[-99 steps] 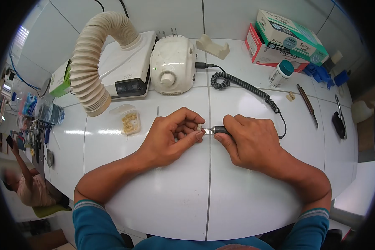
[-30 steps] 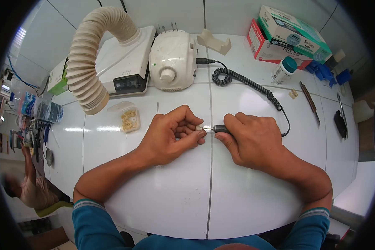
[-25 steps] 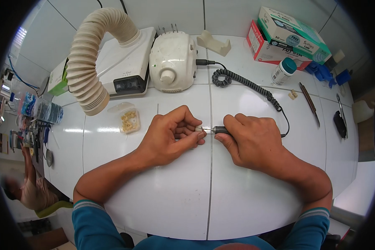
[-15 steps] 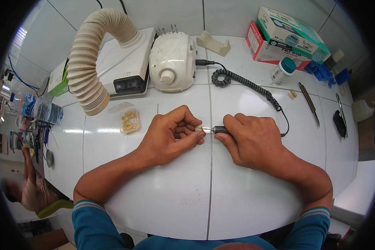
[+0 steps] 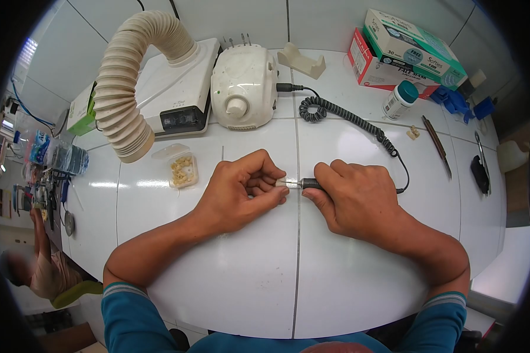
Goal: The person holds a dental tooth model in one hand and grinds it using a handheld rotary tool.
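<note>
Between the thumb and fingertips of my left hand is a small whitish piece, mostly hidden by the fingers. My right hand is closed round a black rotary handpiece, whose thin metal bit points left and meets the piece. A coiled black cord runs from the handpiece's side up to the white control unit. Left of my left hand lies an open clear box with several small yellowish pieces inside.
A ribbed hose arches from a white machine. Mask boxes, a green-capped bottle, a brown-handled knife and a cream cradle stand or lie behind and right. Another person sits far left.
Both hands have stayed nearly in place, with the handpiece and bit shifting slightly against the piece. At far left, the other person's arm and phone have dropped from their earlier raised position.
</note>
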`<state>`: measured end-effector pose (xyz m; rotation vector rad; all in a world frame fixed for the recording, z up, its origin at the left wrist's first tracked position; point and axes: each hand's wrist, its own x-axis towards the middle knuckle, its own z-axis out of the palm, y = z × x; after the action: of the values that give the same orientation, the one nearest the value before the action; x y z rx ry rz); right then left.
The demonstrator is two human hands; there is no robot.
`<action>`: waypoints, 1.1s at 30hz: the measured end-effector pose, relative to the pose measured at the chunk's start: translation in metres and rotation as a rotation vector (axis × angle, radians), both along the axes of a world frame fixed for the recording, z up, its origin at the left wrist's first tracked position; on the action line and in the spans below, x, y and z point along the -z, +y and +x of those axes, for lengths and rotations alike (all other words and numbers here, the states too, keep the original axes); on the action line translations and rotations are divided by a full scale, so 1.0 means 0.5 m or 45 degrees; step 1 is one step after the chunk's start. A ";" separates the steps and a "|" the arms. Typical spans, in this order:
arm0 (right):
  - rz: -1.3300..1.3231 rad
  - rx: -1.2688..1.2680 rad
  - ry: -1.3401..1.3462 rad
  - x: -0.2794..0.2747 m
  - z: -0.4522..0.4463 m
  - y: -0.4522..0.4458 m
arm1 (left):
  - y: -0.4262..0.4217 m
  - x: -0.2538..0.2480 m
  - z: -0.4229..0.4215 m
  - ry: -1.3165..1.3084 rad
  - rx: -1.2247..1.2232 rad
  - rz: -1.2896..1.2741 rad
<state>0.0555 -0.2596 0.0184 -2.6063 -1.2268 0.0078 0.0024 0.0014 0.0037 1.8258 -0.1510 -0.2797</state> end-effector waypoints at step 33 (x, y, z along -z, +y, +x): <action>-0.013 -0.012 -0.021 0.001 0.001 0.001 | -0.001 0.003 0.000 -0.002 0.000 -0.017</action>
<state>0.0558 -0.2593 0.0181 -2.6144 -1.2475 -0.0057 0.0023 0.0010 0.0022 1.8124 -0.1532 -0.2767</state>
